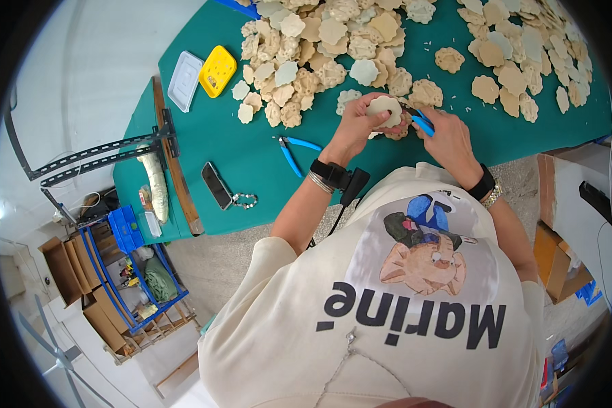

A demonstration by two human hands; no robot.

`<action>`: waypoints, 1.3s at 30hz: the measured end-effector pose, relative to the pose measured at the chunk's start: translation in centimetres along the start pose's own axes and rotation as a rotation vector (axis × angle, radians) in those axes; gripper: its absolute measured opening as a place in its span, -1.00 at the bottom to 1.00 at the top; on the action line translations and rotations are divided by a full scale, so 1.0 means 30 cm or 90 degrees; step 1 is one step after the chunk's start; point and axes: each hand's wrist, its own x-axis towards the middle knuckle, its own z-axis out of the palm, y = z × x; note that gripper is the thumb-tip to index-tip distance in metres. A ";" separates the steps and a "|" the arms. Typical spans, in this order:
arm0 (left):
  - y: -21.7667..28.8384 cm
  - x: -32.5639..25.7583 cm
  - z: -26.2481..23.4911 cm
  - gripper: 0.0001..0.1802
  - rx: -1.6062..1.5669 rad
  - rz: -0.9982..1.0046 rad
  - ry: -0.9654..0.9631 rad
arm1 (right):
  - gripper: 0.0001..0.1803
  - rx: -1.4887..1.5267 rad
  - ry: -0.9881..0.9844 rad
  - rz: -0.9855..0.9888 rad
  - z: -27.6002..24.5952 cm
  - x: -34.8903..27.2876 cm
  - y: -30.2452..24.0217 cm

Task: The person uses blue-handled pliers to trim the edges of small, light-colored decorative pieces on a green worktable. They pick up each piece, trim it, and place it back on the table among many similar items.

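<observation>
My left hand (352,129) pinches a cream, scallop-edged flat piece (385,107) with a small dark spot near its middle. My right hand (451,141) grips blue-handled nippers (423,122), their dark jaws close against the right side of that piece; whether they touch it is hidden. Just beyond both hands spreads a large heap of similar beige and pale green pieces (306,47), some flat side up, others showing moulded relief. Left of my left forearm lies a second pair of blue-handled nippers (293,153), handles apart, on the green tabletop (262,187).
Another heap of pieces (517,64) covers the far right. At left are a white tray (184,81), a yellow tray (217,71), a phone (216,184) and a beaded strap (245,200). A black metal bracket (105,151) stands at the left table edge.
</observation>
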 end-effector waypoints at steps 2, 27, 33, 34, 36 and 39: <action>0.002 0.001 0.005 -0.67 -0.005 -0.001 -0.009 | -0.74 -0.006 -0.018 0.025 -0.005 -0.001 -0.001; 0.061 0.158 -0.139 -0.52 0.641 0.167 0.172 | -0.70 0.029 0.062 0.077 -0.005 0.010 0.020; 0.012 0.067 -0.047 -0.65 0.117 0.030 0.019 | -0.63 0.016 0.023 0.056 -0.004 0.002 0.013; 0.010 0.061 -0.039 -0.65 0.113 0.016 0.001 | -0.62 0.018 0.016 0.055 -0.005 0.000 0.011; 0.007 0.052 -0.027 -0.66 0.094 -0.013 -0.040 | -0.60 0.019 0.006 0.048 -0.005 -0.003 0.008; 0.010 0.051 -0.019 -0.67 0.124 -0.037 -0.064 | -0.59 0.016 0.001 0.034 -0.005 -0.005 0.005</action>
